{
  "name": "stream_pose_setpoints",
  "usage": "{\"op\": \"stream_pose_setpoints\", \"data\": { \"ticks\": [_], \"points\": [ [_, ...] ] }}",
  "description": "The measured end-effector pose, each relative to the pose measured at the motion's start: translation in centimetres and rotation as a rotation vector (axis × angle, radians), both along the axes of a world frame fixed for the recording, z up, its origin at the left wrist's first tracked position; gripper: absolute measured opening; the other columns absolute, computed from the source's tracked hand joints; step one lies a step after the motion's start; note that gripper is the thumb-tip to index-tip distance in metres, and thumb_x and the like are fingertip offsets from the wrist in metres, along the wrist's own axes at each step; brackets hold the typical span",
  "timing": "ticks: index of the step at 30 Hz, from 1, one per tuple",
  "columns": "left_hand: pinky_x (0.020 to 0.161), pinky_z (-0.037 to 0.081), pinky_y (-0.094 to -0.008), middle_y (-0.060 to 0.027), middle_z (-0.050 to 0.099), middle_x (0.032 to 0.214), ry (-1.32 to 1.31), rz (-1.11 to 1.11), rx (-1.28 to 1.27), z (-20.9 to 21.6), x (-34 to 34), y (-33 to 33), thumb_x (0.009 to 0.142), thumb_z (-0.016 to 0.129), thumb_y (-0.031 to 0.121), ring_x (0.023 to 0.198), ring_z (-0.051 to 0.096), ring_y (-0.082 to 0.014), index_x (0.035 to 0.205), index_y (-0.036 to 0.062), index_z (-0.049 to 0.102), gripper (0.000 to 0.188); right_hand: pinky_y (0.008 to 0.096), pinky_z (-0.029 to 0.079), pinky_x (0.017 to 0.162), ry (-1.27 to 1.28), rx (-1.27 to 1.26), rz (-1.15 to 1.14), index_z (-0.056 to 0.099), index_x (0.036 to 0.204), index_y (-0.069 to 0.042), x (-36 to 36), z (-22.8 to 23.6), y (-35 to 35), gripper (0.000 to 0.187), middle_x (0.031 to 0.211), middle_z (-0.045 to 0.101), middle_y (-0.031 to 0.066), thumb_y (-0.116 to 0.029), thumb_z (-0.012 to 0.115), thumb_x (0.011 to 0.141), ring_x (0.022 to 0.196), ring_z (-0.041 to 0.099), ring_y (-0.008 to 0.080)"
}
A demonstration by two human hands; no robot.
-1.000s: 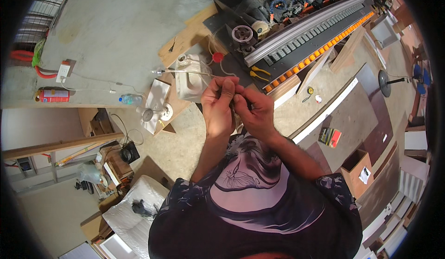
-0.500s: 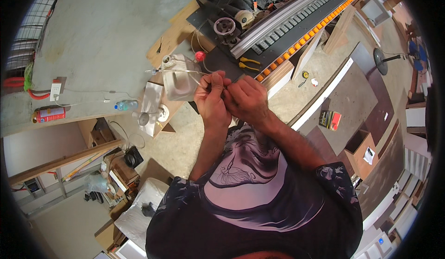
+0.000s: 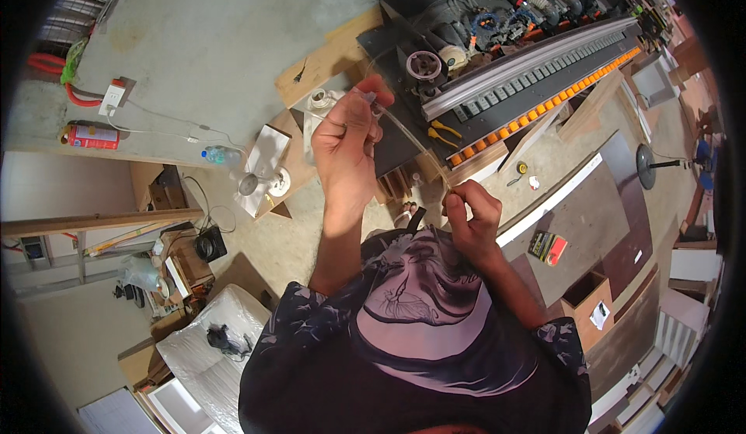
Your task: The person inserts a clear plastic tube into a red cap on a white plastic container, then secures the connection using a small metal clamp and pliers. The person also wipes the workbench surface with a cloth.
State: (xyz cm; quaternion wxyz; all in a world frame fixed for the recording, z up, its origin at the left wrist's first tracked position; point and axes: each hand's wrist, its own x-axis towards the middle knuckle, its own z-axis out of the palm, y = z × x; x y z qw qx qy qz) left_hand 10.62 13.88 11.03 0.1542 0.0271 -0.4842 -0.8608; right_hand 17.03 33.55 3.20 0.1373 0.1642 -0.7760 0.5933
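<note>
A thin clear tube (image 3: 416, 145) runs between my two hands. My left hand (image 3: 346, 142) is raised in front of a whitish plastic jug (image 3: 318, 101) and pinches the tube's upper part, near a small translucent piece at the fingertips. Lower and to the right, close to my shirt, my right hand (image 3: 472, 215) has its fingers closed on the same tube. Most of the jug is hidden behind my left hand. Yellow-handled pliers (image 3: 444, 132) lie on the dark machine ledge beyond the tube.
A long machine (image 3: 536, 76) with a row of orange rollers stretches away to the far right. On the left are a plastic bottle (image 3: 221, 155), a red canister (image 3: 92, 135) and a white power strip (image 3: 113, 97). A box-like wooden piece (image 3: 590, 298) stands at right.
My hands, close together before, have drawn apart: the left up, the right down and rightward. The tube now stretches between them. The whole view has shifted too.
</note>
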Motion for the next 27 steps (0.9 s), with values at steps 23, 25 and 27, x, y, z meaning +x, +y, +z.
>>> {"op": "stream_pose_setpoints", "data": {
  "ticks": [23,25,27],
  "points": [
    [0.080,0.054,-0.0243,-0.0040,0.074,0.097,-0.127,-0.365,-0.522,1.3,1.6,0.5,0.101,0.070,0.016,0.084,0.068,-0.0082,0.121,0.0009,0.070,0.025,0.0210,0.034,0.058,-0.692,-0.497,0.676,0.065,0.102,-0.005,-7.5,6.3,0.0,0.029,0.076,0.053,-0.0066,-0.029,0.052,0.111,0.068,0.044,0.0020],
    [0.077,0.054,-0.0236,-0.0032,0.073,0.092,-0.111,-0.387,-0.577,1.3,1.6,0.2,0.099,0.071,0.011,0.082,0.067,-0.0077,0.120,0.0010,0.070,0.023,0.0213,0.033,0.058,-0.714,-0.449,0.675,0.067,0.103,-0.005,-7.3,6.6,0.2,0.030,0.075,0.053,-0.0070,-0.030,0.052,0.111,0.068,0.044,0.0019],
    [0.075,0.054,-0.0227,-0.0024,0.072,0.087,-0.099,-0.391,-0.607,0.8,1.4,-0.3,0.097,0.071,0.007,0.080,0.068,-0.0075,0.119,0.0009,0.071,0.022,0.0215,0.032,0.057,-0.740,-0.447,0.716,0.069,0.103,-0.004,-7.1,6.6,0.2,0.031,0.073,0.052,-0.0074,-0.029,0.053,0.111,0.067,0.044,0.0017]
  ]
}}
